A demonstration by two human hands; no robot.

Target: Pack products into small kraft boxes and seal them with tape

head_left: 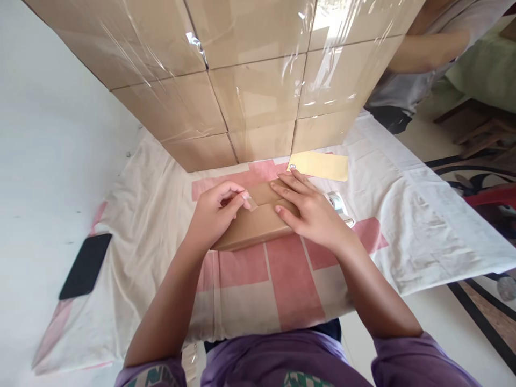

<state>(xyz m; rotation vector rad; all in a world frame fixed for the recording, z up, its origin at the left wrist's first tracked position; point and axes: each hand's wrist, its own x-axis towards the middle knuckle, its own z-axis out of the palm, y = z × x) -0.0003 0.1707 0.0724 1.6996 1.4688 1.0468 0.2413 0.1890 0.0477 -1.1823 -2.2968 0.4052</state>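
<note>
The flat box (253, 224) is smooth, matt cardboard; the strip (253, 205) on it, clear shiny plastic. Glossy transparent film (330, 64) covers the cardboard stack (258, 94). The tablecloth (139, 220) is creased, matt fabric; the yellow tag (322, 165), dull paper.

1. From my end I read this as a plain room, probably in a home, used partly as a packing corner.
2. Across the top of my view spans a stack of brown boxes (258, 97) with glossy clear film (194, 41) over them; a flat carton (258, 228) lies mid-frame.
3. The patterned cloth (296, 279) draped below looks household to me.
4. Pale wall (60, 107) fills the left; at upper right I see wooden furniture (489, 134) and green fabric (484, 80).
</note>
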